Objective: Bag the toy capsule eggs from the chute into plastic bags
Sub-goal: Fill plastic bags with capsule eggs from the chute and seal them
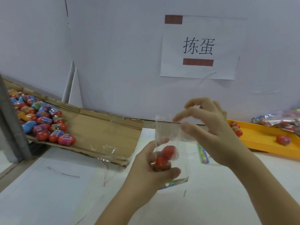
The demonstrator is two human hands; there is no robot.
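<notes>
A clear plastic bag [170,135] hangs upright at centre, two red-topped capsule eggs [167,154] inside; at nine o'clock, a heap of eggs [43,122] crowds the sloping cardboard chute [100,127]

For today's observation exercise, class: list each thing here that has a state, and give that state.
plastic bag: held upright, two eggs inside.
left hand: grips the bag's lower part.
right hand: at the bag's top edge, grip unclear.
cardboard chute: egg pile at its left end.
yellow tray: holds loose eggs.
</notes>
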